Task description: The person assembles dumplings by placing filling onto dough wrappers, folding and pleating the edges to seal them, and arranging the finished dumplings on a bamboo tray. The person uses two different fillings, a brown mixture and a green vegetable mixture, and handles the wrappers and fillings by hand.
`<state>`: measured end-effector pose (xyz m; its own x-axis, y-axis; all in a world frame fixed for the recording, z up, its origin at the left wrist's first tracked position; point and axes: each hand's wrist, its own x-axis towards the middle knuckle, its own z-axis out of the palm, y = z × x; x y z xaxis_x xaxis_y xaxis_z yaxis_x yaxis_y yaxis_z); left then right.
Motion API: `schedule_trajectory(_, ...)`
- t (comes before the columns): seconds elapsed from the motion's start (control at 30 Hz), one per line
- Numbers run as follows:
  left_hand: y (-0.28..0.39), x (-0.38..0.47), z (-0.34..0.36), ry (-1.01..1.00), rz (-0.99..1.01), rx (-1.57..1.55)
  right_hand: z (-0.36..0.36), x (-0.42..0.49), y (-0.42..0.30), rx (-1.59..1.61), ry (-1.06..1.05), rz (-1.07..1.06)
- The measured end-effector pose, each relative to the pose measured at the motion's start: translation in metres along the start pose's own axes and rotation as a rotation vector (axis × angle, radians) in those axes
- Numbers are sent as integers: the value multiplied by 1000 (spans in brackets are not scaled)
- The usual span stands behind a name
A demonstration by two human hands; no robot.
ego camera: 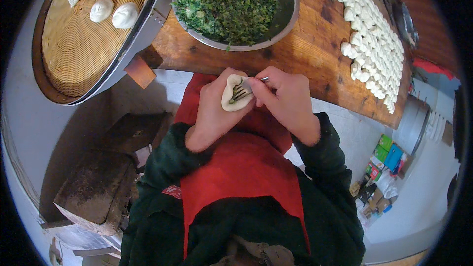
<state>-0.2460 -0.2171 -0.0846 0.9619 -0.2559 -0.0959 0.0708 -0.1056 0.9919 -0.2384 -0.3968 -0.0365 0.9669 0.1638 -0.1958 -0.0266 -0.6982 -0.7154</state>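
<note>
My left hand (213,108) cups a round dough wrapper (230,104) with some green filling in its hollow. In my right hand (282,98) is a metal fork (242,90), its tines pressed against the filling inside the wrapper. Both hands are close together, just in front of the wooden table's near edge. Beyond them stands a large metal bowl (244,48) of chopped green vegetable filling (229,5). At the upper left, several pleated buns (125,15) sit in a round steamer with a woven mat (79,55).
Many small dough pieces (373,40) cover the right part of the wooden table (310,59). The steamer's metal rim (138,40) rises at the left. A dark, stained box-like object (98,188) stands low at the left. Boxes and bags (384,170) lie at the lower right.
</note>
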Motion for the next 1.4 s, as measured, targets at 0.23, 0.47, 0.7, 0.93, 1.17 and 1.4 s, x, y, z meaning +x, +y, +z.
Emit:
schedule_trajectory(0.23,-4,1,0,-31,7,-2,-2,1,-4,-301,68,-176)
schedule_trajectory(0.47,-8,4,-8,-6,-46,-118,-28,10,-16,14,101,-48)
schedule_trajectory(0.7,0,4,-16,23,-9,-52,-14,26,-25,-240,110,-257)
schedule_trajectory(0.93,7,5,-32,-1,-38,-138,-31,108,-32,-641,375,-382)
schedule_trajectory(1.17,27,-7,-38,-157,-133,-237,-31,102,-19,-457,342,-349)
schedule_trajectory(1.4,35,-10,-43,-171,-228,-556,-23,18,-16,380,-77,-60)
